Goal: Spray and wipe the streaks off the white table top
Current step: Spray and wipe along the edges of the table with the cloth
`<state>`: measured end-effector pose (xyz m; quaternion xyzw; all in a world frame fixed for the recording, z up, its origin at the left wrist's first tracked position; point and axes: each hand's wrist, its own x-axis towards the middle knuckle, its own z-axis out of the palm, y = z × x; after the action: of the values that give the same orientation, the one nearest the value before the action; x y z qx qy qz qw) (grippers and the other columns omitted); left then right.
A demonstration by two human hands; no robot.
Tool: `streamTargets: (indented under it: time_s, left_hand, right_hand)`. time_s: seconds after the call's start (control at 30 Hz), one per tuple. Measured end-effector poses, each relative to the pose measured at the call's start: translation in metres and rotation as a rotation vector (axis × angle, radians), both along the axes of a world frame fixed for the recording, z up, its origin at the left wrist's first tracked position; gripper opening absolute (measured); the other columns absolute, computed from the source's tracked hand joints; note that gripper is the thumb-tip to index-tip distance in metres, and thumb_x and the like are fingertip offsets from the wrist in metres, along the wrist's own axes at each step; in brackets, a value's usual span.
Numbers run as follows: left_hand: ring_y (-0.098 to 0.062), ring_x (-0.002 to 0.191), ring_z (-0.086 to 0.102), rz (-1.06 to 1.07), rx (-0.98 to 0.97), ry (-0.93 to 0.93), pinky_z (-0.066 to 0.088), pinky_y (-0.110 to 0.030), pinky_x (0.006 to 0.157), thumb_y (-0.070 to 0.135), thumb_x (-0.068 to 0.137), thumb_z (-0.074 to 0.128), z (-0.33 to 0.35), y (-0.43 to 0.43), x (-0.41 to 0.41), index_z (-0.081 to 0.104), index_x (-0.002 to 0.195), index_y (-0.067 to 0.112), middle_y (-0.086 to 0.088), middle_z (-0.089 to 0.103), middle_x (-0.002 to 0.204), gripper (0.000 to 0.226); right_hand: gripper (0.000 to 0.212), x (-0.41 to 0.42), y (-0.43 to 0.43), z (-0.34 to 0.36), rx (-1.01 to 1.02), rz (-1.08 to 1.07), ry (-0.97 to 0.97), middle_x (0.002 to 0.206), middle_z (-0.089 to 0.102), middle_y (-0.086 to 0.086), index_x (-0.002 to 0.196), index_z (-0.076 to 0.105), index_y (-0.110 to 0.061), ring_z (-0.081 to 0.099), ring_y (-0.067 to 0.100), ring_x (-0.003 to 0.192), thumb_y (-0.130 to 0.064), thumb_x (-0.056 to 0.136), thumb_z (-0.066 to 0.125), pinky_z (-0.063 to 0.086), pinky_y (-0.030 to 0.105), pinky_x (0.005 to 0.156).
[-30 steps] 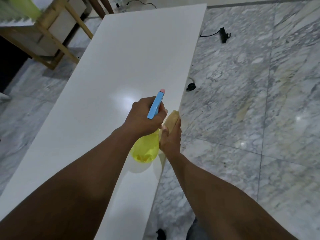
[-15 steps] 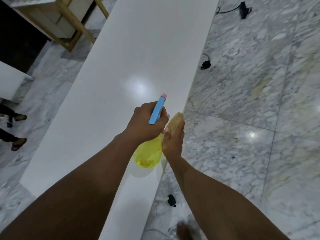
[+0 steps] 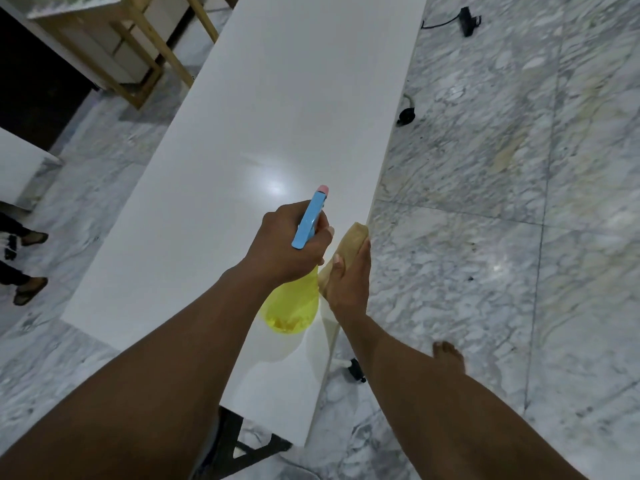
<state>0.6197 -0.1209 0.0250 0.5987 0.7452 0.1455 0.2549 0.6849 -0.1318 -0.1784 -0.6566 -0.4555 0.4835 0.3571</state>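
Note:
A long white table top (image 3: 277, 98) runs away from me, with a bright glare patch at its middle. My left hand (image 3: 287, 244) grips a spray bottle (image 3: 292, 306) with a yellow body and a blue head, its pink nozzle aimed up the table. My right hand (image 3: 348, 282) is closed on a folded tan cloth (image 3: 353, 240), held at the table's right edge beside the bottle. No streaks are plain to see at this distance.
Marble floor lies on both sides. A black plug (image 3: 407, 114) and a black adapter with cable (image 3: 467, 20) lie on the floor at right. A wooden frame (image 3: 138, 46) stands at upper left. Another person's sandalled feet (image 3: 29, 289) are at the left edge. My bare foot (image 3: 448, 356) is at right.
My view has tilted down and pulled back, so the table's near end and my foot now show. Both hands keep the same grip and stay side by side.

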Motion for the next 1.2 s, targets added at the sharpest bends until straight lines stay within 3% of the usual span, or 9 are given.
streamTargets:
  time_s: [0.37, 0.77, 0.9, 0.97, 1.07, 1.13, 1.2]
  left_hand:
    - [-0.010, 0.060, 0.078, -0.051, -0.005, -0.021, 0.062, -0.030, 0.066, 0.022, 0.100, 0.068, -0.004, -0.155, -0.028, 0.066, 0.093, 0.008, -0.008, 0.075, 0.081, 0.016]
    - [-0.015, 0.060, 0.079, -0.015, -0.012, -0.048, 0.056, -0.019, 0.065, 0.022, 0.102, 0.066, 0.006, -0.264, -0.078, 0.065, 0.094, 0.007, -0.004, 0.075, 0.077, 0.017]
    - [-0.017, 0.059, 0.079, 0.035, -0.032, -0.064, 0.058, -0.021, 0.065, 0.022, 0.101, 0.066, 0.000, -0.274, -0.091, 0.066, 0.095, 0.006, -0.003, 0.074, 0.080, 0.018]
    - [-0.016, 0.059, 0.079, 0.056, -0.037, -0.102, 0.057, -0.017, 0.062, 0.022, 0.101, 0.066, 0.002, -0.282, -0.095, 0.066, 0.095, 0.006, -0.003, 0.073, 0.080, 0.018]
    - [-0.017, 0.060, 0.080, 0.062, -0.069, -0.146, 0.054, -0.013, 0.059, 0.023, 0.101, 0.067, 0.007, -0.280, -0.092, 0.066, 0.096, 0.006, 0.000, 0.072, 0.080, 0.018]
    - [-0.018, 0.062, 0.080, 0.099, -0.048, -0.175, 0.055, -0.014, 0.061, 0.023, 0.101, 0.067, 0.018, -0.268, -0.093, 0.066, 0.097, 0.006, -0.004, 0.075, 0.084, 0.018]
    - [-0.020, 0.065, 0.081, 0.118, -0.030, -0.186, 0.054, -0.016, 0.060, 0.023, 0.100, 0.067, 0.025, -0.263, -0.093, 0.066, 0.097, 0.007, -0.010, 0.077, 0.089, 0.016]
  right_hand:
    - [0.065, -0.014, -0.150, -0.004, -0.037, -0.004, 0.059, 0.165, 0.018, 0.005, 0.159, 0.005, -0.020, 0.024, 0.023, 0.149, -0.034, 0.105, 0.039, 0.022, 0.037, 0.119]
    - [0.067, -0.028, -0.284, -0.003, -0.048, 0.000, 0.095, 0.164, 0.021, 0.010, 0.159, 0.008, -0.016, 0.028, 0.028, 0.148, -0.026, 0.104, 0.045, 0.023, 0.038, 0.121]
    - [0.065, -0.018, -0.327, 0.002, -0.226, 0.159, 0.070, 0.158, 0.033, 0.016, 0.158, 0.009, -0.019, 0.040, 0.037, 0.139, -0.027, 0.103, 0.043, 0.036, 0.040, 0.109]
    - [0.060, -0.004, -0.356, 0.009, -0.341, 0.276, -0.043, 0.149, 0.045, 0.019, 0.157, 0.016, -0.019, 0.050, 0.040, 0.130, -0.026, 0.104, 0.043, 0.041, 0.036, 0.097]
    - [0.050, 0.025, -0.369, 0.013, -0.522, 0.388, -0.177, 0.138, 0.056, 0.016, 0.150, 0.029, -0.021, 0.057, 0.036, 0.119, -0.030, 0.103, 0.044, 0.044, 0.035, 0.093]
    - [0.036, 0.035, -0.345, 0.020, -0.652, 0.627, -0.255, 0.121, 0.061, 0.010, 0.133, 0.045, -0.019, 0.061, 0.026, 0.106, -0.027, 0.099, 0.053, 0.050, 0.031, 0.088]
    - [0.023, 0.039, -0.335, 0.035, -0.746, 0.872, -0.339, 0.092, 0.058, -0.001, 0.108, 0.050, -0.020, 0.058, 0.013, 0.077, -0.021, 0.091, 0.066, 0.055, 0.024, 0.071]
